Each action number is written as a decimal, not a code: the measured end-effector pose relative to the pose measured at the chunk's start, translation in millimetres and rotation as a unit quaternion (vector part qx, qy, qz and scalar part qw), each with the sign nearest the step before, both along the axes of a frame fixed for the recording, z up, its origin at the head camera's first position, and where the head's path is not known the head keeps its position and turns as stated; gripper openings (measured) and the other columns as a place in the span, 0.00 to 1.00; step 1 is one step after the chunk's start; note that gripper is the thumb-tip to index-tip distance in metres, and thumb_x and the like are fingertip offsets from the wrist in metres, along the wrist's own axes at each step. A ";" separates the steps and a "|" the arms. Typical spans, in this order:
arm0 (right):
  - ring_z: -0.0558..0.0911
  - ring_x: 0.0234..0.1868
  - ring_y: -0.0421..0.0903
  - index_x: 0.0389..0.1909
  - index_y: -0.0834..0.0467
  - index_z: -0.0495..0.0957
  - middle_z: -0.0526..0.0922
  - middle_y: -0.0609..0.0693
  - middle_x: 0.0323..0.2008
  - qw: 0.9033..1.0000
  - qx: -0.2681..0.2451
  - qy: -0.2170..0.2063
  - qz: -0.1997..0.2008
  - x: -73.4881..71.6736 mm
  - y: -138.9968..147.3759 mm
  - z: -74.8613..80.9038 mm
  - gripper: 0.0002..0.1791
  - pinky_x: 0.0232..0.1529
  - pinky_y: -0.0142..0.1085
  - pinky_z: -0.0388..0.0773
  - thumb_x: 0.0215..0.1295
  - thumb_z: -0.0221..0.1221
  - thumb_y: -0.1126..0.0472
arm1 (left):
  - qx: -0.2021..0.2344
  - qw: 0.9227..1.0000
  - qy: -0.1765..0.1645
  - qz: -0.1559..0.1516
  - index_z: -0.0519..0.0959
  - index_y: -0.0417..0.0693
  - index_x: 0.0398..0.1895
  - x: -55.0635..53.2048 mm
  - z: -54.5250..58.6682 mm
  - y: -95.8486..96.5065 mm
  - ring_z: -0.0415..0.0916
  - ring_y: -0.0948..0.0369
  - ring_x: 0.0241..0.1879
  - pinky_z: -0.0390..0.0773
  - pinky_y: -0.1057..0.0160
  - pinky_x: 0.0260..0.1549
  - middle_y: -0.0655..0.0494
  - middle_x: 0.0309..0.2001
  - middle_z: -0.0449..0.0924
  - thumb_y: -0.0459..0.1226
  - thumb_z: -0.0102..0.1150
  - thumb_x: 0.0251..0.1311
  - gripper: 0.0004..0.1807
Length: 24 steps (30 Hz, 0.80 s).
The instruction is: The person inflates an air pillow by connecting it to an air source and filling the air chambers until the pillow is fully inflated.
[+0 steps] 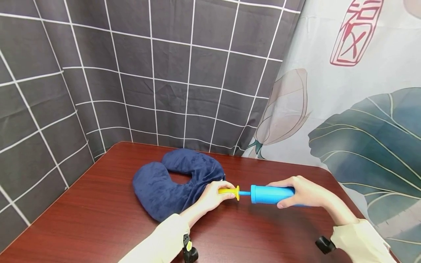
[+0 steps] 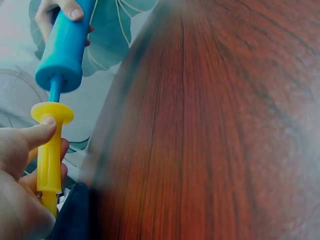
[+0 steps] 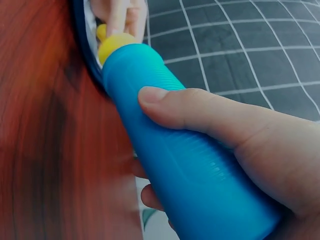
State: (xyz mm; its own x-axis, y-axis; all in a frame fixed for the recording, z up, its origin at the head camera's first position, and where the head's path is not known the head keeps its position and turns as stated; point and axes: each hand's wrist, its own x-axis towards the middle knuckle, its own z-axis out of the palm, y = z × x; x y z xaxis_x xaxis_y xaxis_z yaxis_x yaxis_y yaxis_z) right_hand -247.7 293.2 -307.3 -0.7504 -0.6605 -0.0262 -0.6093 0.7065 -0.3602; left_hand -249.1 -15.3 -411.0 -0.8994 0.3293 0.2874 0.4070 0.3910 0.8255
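A hand air pump [image 1: 267, 194] lies level above the table, its blue barrel to the right and a yellow end [image 2: 49, 165] to the left. A short length of blue rod shows between them. My left hand [image 1: 212, 197] grips the yellow end, thumb near its flange. Wrapped round the barrel are the fingers and thumb of my right hand [image 1: 307, 191]. Beside my left hand lies a navy U-shaped neck pillow [image 1: 154, 193]. The yellow end's tip is at the pillow's edge; whether it sits in a valve is hidden.
The reddish-brown wooden table [image 1: 108, 212] carries the pillow. Behind it hangs a dark grey curtain [image 1: 171, 62] with white grid lines. To the right is a white cloth [image 1: 315, 44] printed with leaves and a red mark.
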 end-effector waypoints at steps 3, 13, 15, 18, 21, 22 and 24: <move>0.76 0.39 0.32 0.60 0.43 0.78 0.85 0.41 0.46 1.000 0.002 0.001 -0.010 3.3 13.1 2.0 0.32 0.34 0.29 0.74 0.53 0.70 0.41 | -0.002 1.000 0.004 0.000 0.85 0.46 0.43 0.4 0.2 -0.5 0.78 0.59 0.40 0.73 0.69 0.41 0.53 0.42 0.87 0.39 0.69 0.57 0.11; 0.75 0.38 0.29 0.61 0.38 0.77 0.85 0.37 0.46 1.000 0.003 0.016 -0.027 17.8 51.5 12.3 0.32 0.33 0.28 0.70 0.53 0.71 0.43 | -0.004 1.000 0.003 -0.004 0.86 0.47 0.43 1.3 0.2 -0.4 0.78 0.58 0.41 0.73 0.69 0.42 0.54 0.42 0.88 0.39 0.69 0.57 0.11; 0.75 0.38 0.28 0.62 0.39 0.77 0.84 0.36 0.47 0.999 0.004 0.011 -0.030 20.3 58.7 14.1 0.32 0.32 0.28 0.69 0.54 0.71 0.45 | -0.004 1.000 0.003 -0.005 0.86 0.47 0.43 1.4 0.2 -0.5 0.78 0.58 0.41 0.73 0.69 0.42 0.54 0.42 0.88 0.39 0.69 0.57 0.11; 0.75 0.39 0.29 0.63 0.41 0.76 0.84 0.36 0.48 1.000 0.003 0.003 -0.030 23.1 68.8 16.2 0.32 0.32 0.28 0.69 0.55 0.71 0.47 | -0.004 1.000 0.004 -0.005 0.86 0.47 0.43 1.7 -0.2 -1.1 0.78 0.59 0.40 0.73 0.69 0.42 0.54 0.42 0.88 0.40 0.69 0.57 0.12; 0.75 0.40 0.29 0.64 0.42 0.75 0.83 0.36 0.49 1.000 0.000 -0.007 -0.030 25.0 78.2 17.4 0.32 0.33 0.28 0.69 0.56 0.70 0.49 | -0.003 1.000 0.003 -0.005 0.86 0.47 0.43 1.7 -0.5 -1.8 0.78 0.59 0.40 0.73 0.69 0.42 0.54 0.42 0.88 0.40 0.69 0.57 0.12; 0.75 0.40 0.29 0.64 0.41 0.75 0.83 0.35 0.49 0.999 0.003 -0.009 -0.032 25.7 81.2 17.8 0.32 0.33 0.28 0.69 0.57 0.70 0.49 | -0.003 1.000 0.003 -0.004 0.86 0.47 0.43 1.7 -0.6 -1.9 0.78 0.59 0.41 0.73 0.69 0.42 0.54 0.42 0.88 0.40 0.69 0.57 0.12; 0.75 0.40 0.29 0.65 0.42 0.74 0.83 0.34 0.49 0.999 0.007 -0.009 -0.035 26.9 86.2 18.2 0.32 0.33 0.28 0.68 0.57 0.70 0.50 | -0.002 1.000 0.001 -0.004 0.86 0.47 0.43 1.6 -0.7 -2.0 0.78 0.59 0.41 0.74 0.69 0.42 0.54 0.41 0.88 0.40 0.69 0.57 0.12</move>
State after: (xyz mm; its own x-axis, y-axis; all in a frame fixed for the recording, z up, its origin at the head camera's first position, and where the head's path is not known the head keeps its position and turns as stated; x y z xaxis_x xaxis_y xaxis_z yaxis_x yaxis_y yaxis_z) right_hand -220.8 379.4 -289.1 -0.7936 -0.6063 -0.0499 -0.5520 0.7522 -0.3599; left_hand -247.5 -17.2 -411.7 -0.8956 0.3383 0.2888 0.4127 0.3901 0.8231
